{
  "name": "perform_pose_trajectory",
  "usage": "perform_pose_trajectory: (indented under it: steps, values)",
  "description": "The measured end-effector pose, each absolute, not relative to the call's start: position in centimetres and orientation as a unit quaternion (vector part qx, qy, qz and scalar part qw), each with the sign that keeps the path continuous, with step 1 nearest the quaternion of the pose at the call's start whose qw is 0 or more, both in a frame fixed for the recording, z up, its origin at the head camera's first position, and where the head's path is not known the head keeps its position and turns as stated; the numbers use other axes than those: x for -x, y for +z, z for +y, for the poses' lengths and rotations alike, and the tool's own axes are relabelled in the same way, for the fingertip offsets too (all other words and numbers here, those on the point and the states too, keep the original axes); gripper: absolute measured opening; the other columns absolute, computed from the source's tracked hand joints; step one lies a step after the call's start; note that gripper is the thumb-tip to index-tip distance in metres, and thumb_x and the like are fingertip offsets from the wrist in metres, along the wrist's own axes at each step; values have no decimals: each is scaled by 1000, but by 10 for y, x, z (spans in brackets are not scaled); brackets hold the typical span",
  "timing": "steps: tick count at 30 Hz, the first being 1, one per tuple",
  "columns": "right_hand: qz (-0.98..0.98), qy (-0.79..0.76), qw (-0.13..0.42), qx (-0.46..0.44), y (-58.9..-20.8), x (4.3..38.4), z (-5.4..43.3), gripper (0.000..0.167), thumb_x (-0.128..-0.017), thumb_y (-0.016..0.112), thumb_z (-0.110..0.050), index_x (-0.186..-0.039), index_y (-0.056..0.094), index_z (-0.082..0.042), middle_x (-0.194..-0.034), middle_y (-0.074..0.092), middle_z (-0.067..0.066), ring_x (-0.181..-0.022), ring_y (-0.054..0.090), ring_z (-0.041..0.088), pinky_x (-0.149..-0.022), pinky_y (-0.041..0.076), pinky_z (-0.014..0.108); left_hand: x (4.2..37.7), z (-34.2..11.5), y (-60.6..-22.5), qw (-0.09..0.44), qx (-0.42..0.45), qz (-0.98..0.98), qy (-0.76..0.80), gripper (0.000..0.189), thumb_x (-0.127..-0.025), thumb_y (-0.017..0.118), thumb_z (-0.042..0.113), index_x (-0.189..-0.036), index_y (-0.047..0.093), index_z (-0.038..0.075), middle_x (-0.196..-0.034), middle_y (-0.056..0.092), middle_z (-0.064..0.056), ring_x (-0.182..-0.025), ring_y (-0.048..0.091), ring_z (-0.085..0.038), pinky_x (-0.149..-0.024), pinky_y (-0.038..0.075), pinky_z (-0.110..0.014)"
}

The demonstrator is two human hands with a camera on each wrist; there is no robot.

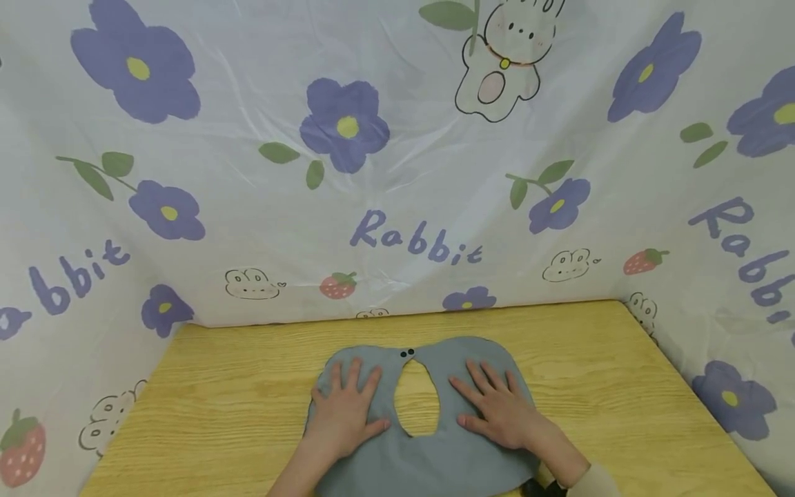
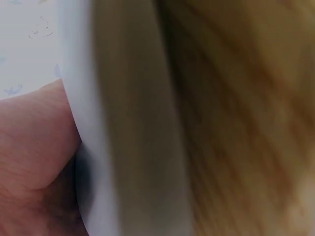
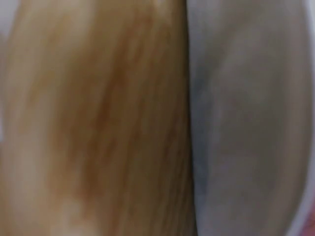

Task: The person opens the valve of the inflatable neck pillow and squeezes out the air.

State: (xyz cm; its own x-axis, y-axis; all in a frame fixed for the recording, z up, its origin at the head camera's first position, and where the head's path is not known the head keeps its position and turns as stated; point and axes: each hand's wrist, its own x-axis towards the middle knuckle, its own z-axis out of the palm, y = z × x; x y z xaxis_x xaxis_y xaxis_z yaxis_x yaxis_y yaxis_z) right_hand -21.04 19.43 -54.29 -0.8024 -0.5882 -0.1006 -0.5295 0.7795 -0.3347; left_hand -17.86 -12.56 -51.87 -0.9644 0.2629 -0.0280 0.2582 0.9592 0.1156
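Note:
A grey-blue bib (image 1: 428, 462) lies spread on the wooden table, its neck opening in the middle. Two dark snap buttons (image 1: 406, 353) sit together at the top of that opening. On the bib's left side my left hand (image 1: 346, 411) rests with its fingers spread. My right hand (image 1: 503, 411) lies on the other side of the opening, also with spread fingers. Neither hand grips anything. Close up and blurred, the left wrist view has part of the hand, a pale band of cloth and wood grain. The right wrist view is mostly wood and greyish cloth, also blurred.
The wooden table (image 1: 236, 393) extends to both sides of the bib. A white sheet (image 1: 248, 221) printed with flowers, rabbits and lettering hangs behind it and along both sides. Something black (image 1: 542, 489) shows below my right wrist at the bottom edge.

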Motion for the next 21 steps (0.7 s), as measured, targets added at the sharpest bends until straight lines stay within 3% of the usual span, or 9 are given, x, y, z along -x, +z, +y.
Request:
perform_pose_trajectory:
  steps: [8,13,21]
  values:
    - [939,-149,103,294,-546,209,194,72,-104,44,-63,-162,34,-23,-169,15,18,-154,12,45,-112,10,79,179,-125,-516,30,-122,990,64,90,-85,74,65,-156,45,18,-159,33,-22,-143,24,-58,-87,36,-86]
    - [940,-160,110,282,-535,205,190,71,-103,47,-61,-162,36,-21,-168,17,20,-153,12,45,-113,9,78,174,-127,-505,37,-119,989,81,84,-86,78,57,-153,49,16,-159,34,-23,-143,27,-58,-90,35,-85]
    - [934,-168,86,302,-513,187,188,70,-104,49,-57,-161,37,-19,-167,19,22,-153,13,47,-111,11,79,138,-123,-485,19,-152,986,65,72,-88,79,48,-148,57,15,-157,40,-21,-143,32,-54,-95,42,-74]
